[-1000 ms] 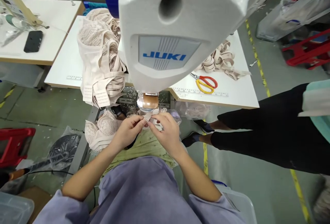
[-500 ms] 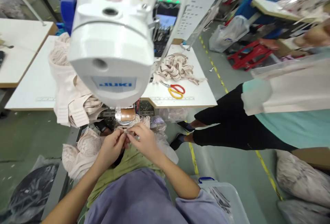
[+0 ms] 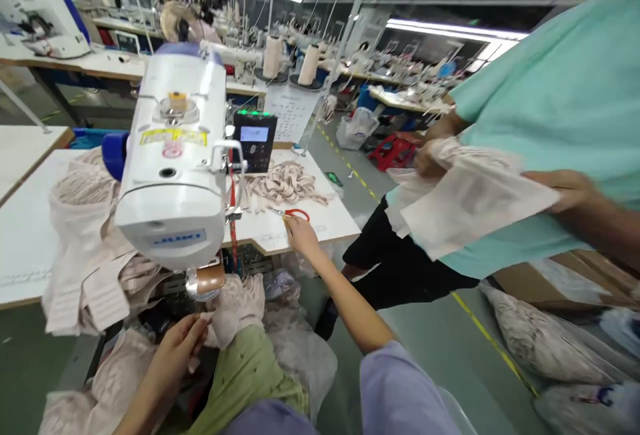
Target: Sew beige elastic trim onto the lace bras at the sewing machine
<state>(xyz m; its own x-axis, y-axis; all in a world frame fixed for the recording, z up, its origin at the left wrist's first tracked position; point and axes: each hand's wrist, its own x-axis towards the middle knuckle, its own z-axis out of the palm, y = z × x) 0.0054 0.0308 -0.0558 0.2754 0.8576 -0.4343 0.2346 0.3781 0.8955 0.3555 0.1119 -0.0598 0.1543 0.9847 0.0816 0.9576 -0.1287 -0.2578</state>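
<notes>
My left hand (image 3: 181, 347) pinches a beige lace garment piece (image 3: 234, 306) just below the head of the white Juki sewing machine (image 3: 173, 161). My right hand (image 3: 301, 234) is stretched out to the white table (image 3: 310, 221), its fingers closed over the red and yellow scissors (image 3: 293, 214). A pile of beige straps (image 3: 283, 185) lies on the table just beyond the scissors.
A stack of beige garments (image 3: 85, 248) hangs over the table's left edge. A person in a teal shirt (image 3: 545, 121) stands close on the right holding white sheets (image 3: 470, 198). Bagged goods (image 3: 545, 345) lie on the floor right. Rows of sewing stations (image 3: 300, 61) fill the background.
The view has swung up from my lap to the room. My right hand left the garment piece and reached out to the scissors; my left hand stays on the piece.
</notes>
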